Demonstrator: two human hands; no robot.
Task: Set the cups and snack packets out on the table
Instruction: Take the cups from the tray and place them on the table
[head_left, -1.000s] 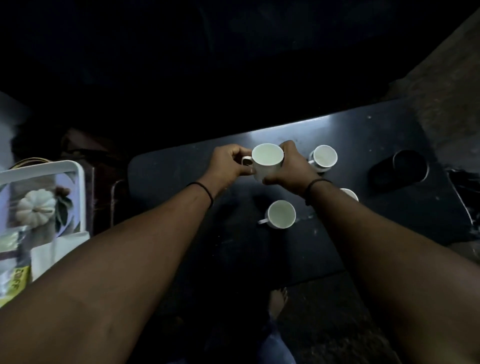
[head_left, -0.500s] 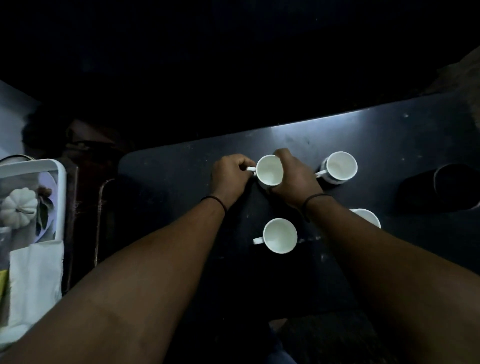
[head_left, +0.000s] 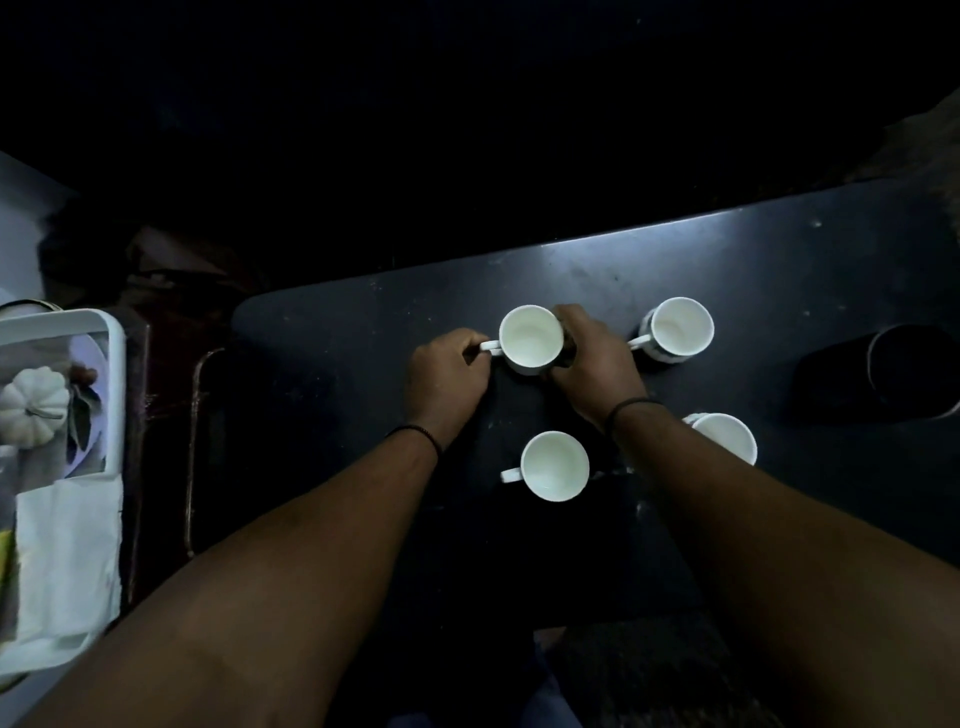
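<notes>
White china stands out against a dim scene: four teacups sit upright on a dark desk (head_left: 727, 270), all apparently empty, their pale insides catching what light there is.

Nearest the person, both bare forearms reach forward from the bottom corners, each wrist ringed by a thin black band. Between them sits the near cup (head_left: 554, 465), free of either hand, its handle pointing left. Just to its right the right forearm covers part of a second cup (head_left: 724, 437), so only the rim and right side show.

At the left edge, off the desk, a white tray (head_left: 115, 364) holds a small white pumpkin (head_left: 32, 405) with dark leaves beside it and a white folded cloth (head_left: 67, 551) nearer the person; a strip of yellow packaging shows at the frame's edge.

Farther out, the two hands meet round the held cup (head_left: 531, 339), which stands near the middle of the desk. The left hand (head_left: 448, 379) has its fingers curled in and pinches the cup's small handle on the left. The right hand (head_left: 592, 358) wraps its curled fingers round the cup's right wall. Whether the base rests on the desk cannot be told.

Right of the right hand, apart from it, is the far cup (head_left: 678, 328), handle pointing left. Well to the right, a dark round container (head_left: 914, 371) lies in shadow; its contents cannot be made out.
</notes>
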